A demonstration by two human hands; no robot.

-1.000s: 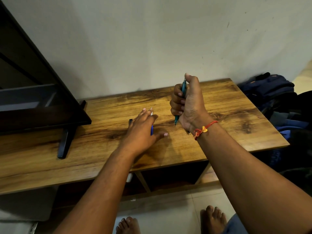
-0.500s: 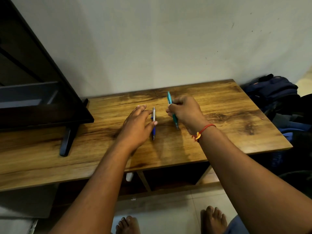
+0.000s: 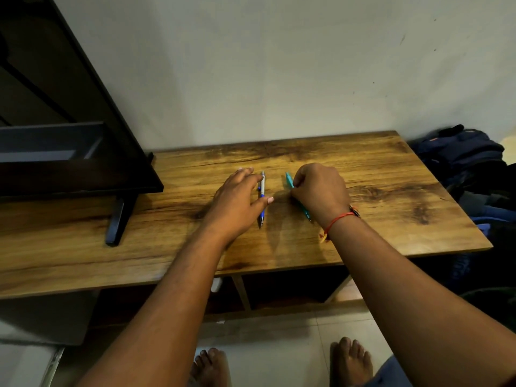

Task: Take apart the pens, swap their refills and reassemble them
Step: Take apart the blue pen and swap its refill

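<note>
A white and blue pen (image 3: 261, 212) lies whole on the wooden table (image 3: 391, 208), tip toward me. My left hand (image 3: 237, 196) rests flat beside it, fingers straight, with the thumb laid across the barrel. A teal pen (image 3: 289, 180) lies about parallel to it on the right, also tip toward me. My right hand (image 3: 321, 188) is curled over its middle and pinches it against the tabletop, so only its top end and its tip near my wrist show.
A black TV (image 3: 69, 135) stands at the table's left end on a slanted foot (image 3: 117, 219). Dark blue bags (image 3: 469, 163) are piled on the floor off the right edge. The wall runs right behind the table. My bare feet (image 3: 351, 358) are on the tiled floor below.
My right hand has brought the teal pen down from upright in my fist and laid it on the table. My left hand has stayed by the white and blue pen.
</note>
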